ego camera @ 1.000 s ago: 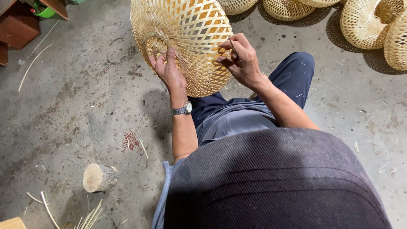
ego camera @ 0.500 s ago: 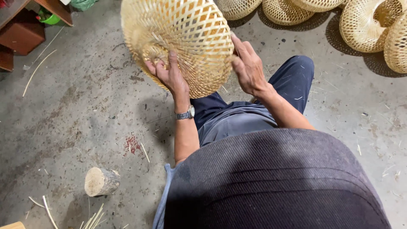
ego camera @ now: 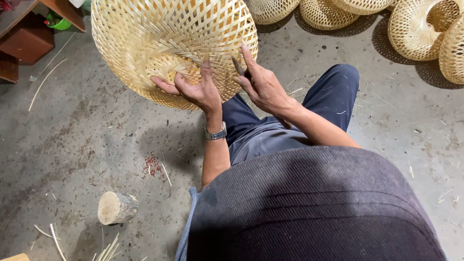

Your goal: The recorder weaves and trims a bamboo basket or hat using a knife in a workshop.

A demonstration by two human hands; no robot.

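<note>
A large round woven bamboo basket (ego camera: 159, 38) is held tilted above the concrete floor, just in front of my knees. My left hand (ego camera: 193, 89), with a metal watch on its wrist, is spread under the basket's lower edge and holds it up. My right hand (ego camera: 263, 87) presses against the basket's right side with its fingers stretched upward. A thin dark piece (ego camera: 237, 65) sticks up beside that hand's thumb; I cannot tell what it is. My dark blue trouser legs (ego camera: 333, 92) lie below the hands.
Several more woven baskets (ego camera: 415, 29) lie on the floor at the back right. A short cut log (ego camera: 116, 208) stands near left, with loose bamboo strips (ego camera: 108, 249) beside it. Wooden furniture (ego camera: 29, 38) fills the top left corner. A reddish stain (ego camera: 152, 164) marks the floor.
The basket has been turned and shifted left. My right hand slid from its rim down to its near side, fingers now stretched out. My left hand stayed underneath.
</note>
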